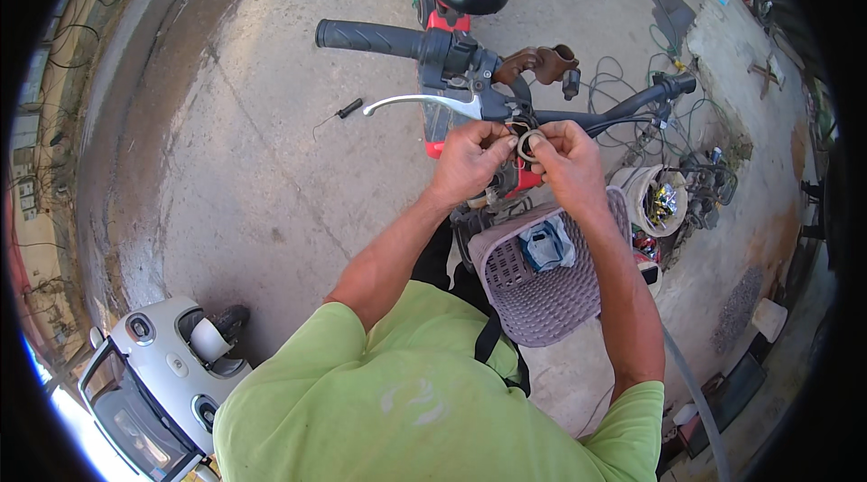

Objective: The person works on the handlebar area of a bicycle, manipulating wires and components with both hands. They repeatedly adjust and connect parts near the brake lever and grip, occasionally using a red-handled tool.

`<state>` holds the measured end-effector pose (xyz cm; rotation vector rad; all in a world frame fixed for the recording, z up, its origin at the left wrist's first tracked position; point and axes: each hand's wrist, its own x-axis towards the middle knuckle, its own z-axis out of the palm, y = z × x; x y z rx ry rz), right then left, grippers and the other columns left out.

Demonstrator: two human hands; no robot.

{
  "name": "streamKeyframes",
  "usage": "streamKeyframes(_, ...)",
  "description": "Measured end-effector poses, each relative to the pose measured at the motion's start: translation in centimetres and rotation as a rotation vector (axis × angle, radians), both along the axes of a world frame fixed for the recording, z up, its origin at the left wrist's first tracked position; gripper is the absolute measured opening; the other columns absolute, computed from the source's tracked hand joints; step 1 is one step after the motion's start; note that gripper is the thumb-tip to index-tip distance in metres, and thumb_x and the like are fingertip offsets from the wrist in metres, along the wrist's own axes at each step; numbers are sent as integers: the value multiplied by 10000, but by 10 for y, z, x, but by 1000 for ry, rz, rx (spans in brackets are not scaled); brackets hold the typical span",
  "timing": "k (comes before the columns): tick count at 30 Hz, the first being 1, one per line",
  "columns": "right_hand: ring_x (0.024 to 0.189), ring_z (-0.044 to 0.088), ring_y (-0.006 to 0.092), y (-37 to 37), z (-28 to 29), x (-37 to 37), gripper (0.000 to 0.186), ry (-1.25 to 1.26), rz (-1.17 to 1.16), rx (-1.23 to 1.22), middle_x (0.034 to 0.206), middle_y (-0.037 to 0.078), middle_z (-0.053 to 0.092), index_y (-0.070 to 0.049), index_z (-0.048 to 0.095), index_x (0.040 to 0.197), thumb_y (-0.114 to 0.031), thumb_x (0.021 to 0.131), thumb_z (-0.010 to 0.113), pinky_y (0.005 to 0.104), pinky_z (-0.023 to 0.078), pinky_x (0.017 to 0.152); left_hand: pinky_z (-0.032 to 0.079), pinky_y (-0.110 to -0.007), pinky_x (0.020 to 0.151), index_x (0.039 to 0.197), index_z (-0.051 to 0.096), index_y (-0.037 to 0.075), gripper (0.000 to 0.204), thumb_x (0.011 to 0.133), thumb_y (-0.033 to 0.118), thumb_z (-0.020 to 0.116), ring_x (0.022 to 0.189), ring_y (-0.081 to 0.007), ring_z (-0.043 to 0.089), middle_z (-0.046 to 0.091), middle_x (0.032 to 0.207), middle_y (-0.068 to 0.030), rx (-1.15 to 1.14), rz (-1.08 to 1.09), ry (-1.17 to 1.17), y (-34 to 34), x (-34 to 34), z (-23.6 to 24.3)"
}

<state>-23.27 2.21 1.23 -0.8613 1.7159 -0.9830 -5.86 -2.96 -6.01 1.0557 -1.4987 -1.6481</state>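
Both hands meet at the cables [522,112] beside the handlebar of a red and black scooter. My right hand [571,171] pinches a small pale ring [525,147], which looks like a roll of tape, between thumb and fingers. Close against it, my left hand [471,162] is closed in a pinch at the cables; what lies between its fingertips is too small to make out. Just beyond the hands are a silver brake lever [424,101] and a black rubber handgrip [372,37]. A brown bracket [542,62] sits on the handlebar's far side.
A grey-mauve basket [537,309] holding a blue and white packet [547,245] is below my right forearm. A white bucket [637,198] stands to its right. Hoses and wires [623,80] lie tangled at right. A black-handled tool [349,108] lies on the concrete; a white car [153,383] is lower left.
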Motion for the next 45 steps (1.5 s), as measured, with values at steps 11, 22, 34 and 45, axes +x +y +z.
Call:
streamKeyframes(11,725,643,80,11,-9,6,283,2,-48,-61,853,69,701,51,649,1128,-131,923,720,261,522,633,598,-304,728,1056,642,-60,117,1019,49,622,822,-129,706,719,928,-86,-3,193,-27,19,-11,3)
streamKeyframes(22,652,632,81,15,9,-1,313,-65,-48,-29,838,66,689,63,620,1211,-140,974,640,240,507,593,565,-282,743,1028,613,-22,102,1034,79,628,792,-114,672,679,923,-45,78,148,203,18,-9,-6)
streamKeyframes(34,672,634,75,8,8,-10,313,-43,5,-10,906,52,694,32,620,1226,-166,986,649,229,505,589,515,-261,675,953,649,-11,131,955,78,746,760,-81,624,697,842,-31,87,180,134,13,-13,-8)
streamKeyframes(45,695,628,73,4,2,-4,332,33,4,-9,916,53,689,31,617,1247,-158,979,668,232,502,598,535,-270,695,981,643,-25,105,1005,71,679,783,-93,648,711,871,-52,18,297,-3,21,-18,0)
